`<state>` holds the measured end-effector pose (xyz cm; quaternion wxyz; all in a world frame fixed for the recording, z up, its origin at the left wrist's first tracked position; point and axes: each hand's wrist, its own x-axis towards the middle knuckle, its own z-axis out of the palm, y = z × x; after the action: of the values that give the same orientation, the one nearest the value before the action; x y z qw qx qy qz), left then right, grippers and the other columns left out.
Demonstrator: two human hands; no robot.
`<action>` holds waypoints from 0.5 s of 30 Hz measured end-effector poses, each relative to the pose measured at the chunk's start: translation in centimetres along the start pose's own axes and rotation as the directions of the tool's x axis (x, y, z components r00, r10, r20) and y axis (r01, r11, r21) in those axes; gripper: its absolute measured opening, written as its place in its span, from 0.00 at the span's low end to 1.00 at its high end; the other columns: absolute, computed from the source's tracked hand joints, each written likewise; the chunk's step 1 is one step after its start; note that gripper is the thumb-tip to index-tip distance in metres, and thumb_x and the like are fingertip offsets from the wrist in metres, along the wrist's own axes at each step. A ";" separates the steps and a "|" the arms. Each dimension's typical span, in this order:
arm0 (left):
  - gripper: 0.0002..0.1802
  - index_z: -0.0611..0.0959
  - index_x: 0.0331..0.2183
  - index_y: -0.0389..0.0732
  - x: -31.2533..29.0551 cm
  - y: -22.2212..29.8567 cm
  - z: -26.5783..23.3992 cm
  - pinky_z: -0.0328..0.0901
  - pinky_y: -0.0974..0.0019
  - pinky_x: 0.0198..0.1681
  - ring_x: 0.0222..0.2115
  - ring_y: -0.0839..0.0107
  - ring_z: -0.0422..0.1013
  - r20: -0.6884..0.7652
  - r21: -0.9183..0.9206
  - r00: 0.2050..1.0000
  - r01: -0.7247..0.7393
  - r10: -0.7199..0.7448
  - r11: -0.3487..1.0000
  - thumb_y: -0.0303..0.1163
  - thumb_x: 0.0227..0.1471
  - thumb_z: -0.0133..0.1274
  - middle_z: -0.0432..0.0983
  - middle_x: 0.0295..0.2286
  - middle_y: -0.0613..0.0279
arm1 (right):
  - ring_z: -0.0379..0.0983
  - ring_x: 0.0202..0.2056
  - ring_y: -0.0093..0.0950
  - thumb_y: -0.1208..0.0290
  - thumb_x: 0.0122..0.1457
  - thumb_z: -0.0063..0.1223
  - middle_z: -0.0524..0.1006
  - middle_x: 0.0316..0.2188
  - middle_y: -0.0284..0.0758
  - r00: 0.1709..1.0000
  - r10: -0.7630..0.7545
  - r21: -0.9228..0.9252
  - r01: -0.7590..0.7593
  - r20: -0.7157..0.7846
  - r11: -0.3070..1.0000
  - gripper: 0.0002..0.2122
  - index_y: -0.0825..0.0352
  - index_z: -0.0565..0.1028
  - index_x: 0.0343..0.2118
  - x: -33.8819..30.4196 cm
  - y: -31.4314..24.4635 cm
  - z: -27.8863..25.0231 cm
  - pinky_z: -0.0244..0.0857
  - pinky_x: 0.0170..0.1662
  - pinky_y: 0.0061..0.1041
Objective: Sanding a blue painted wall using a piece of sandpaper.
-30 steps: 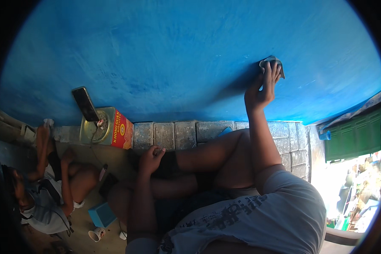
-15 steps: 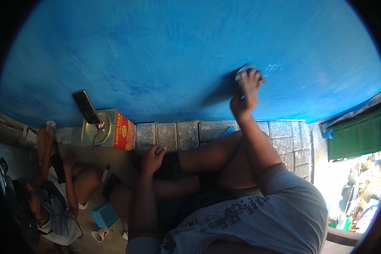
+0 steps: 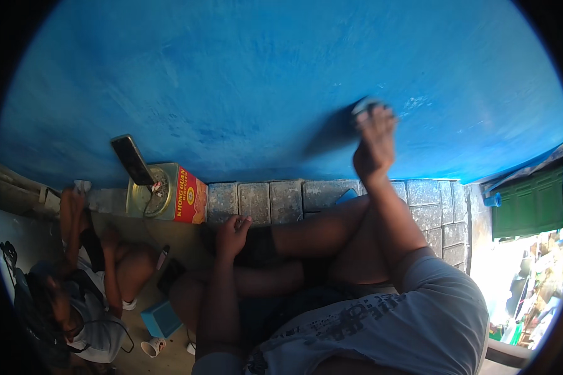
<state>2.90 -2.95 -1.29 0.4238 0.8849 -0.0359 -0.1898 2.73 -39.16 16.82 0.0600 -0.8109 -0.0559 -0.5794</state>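
My right hand (image 3: 378,137) is pressed to the blue wall (image 3: 244,75), fingers over a grey piece of what looks like sandpaper (image 3: 364,107). Most of that piece is hidden under the fingers, and the hand is slightly blurred. Pale scuff marks show on the paint just right of it, and a dark shadow falls to its left. Over my bent leg (image 3: 313,240) hangs my left hand (image 3: 233,236), its fingers loosely bent and apart, with nothing visible in them.
A red and yellow biscuit tin (image 3: 191,195) stands left by the wall, a phone (image 3: 132,160) leaning on its top. Beyond it a person (image 3: 91,294) sits, one hand at the wall's foot. A blue box (image 3: 161,320) and cup (image 3: 152,347) lie behind; a green panel (image 3: 528,203) is right.
My right hand has shifted slightly right with the grey piece, staying on the wall. The whole view has moved a little; my left hand keeps its place over the leg.
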 end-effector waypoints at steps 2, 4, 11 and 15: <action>0.26 0.82 0.37 0.39 -0.5 -0.3 0.2 0.68 0.59 0.37 0.33 0.55 0.76 -0.006 -0.011 1.000 0.010 -0.010 1.000 0.55 0.52 0.55 0.79 0.28 0.53 | 0.61 0.61 0.51 0.87 0.58 0.42 0.73 0.53 0.46 0.979 0.050 -0.079 -0.067 -0.196 0.995 0.18 0.68 0.76 0.49 5.3 1.0 -1.6 0.47 0.64 0.50; 0.26 0.82 0.37 0.39 -0.4 -0.2 -0.4 0.68 0.59 0.37 0.33 0.56 0.76 0.018 -0.041 0.999 0.050 -0.050 0.998 0.55 0.52 0.55 0.79 0.29 0.53 | 0.58 0.62 0.51 0.87 0.57 0.42 0.71 0.55 0.49 0.970 0.087 -0.044 -0.099 -0.225 0.994 0.19 0.67 0.76 0.51 6.1 1.3 -1.9 0.45 0.64 0.51; 0.25 0.82 0.36 0.39 0.1 -0.3 0.0 0.68 0.59 0.35 0.32 0.57 0.76 -0.008 -0.002 1.000 0.024 -0.024 1.000 0.54 0.52 0.55 0.79 0.28 0.54 | 0.66 0.57 0.48 0.88 0.51 0.46 0.73 0.53 0.46 0.988 -0.065 0.115 0.049 0.143 0.992 0.23 0.62 0.78 0.49 -0.3 -0.3 0.1 0.51 0.59 0.51; 0.24 0.82 0.36 0.39 -0.4 0.0 -0.3 0.67 0.60 0.35 0.31 0.58 0.76 0.008 -0.064 0.999 0.046 -0.046 0.997 0.52 0.52 0.56 0.78 0.27 0.54 | 0.55 0.63 0.54 0.89 0.55 0.41 0.69 0.57 0.51 0.959 0.155 0.006 -0.158 -0.236 0.987 0.22 0.65 0.76 0.51 6.0 0.8 -1.7 0.41 0.64 0.54</action>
<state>2.68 -2.69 -0.98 0.4473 0.8708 -0.0109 -0.2036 3.17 -40.12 22.99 0.1065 -0.7385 0.0199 -0.6655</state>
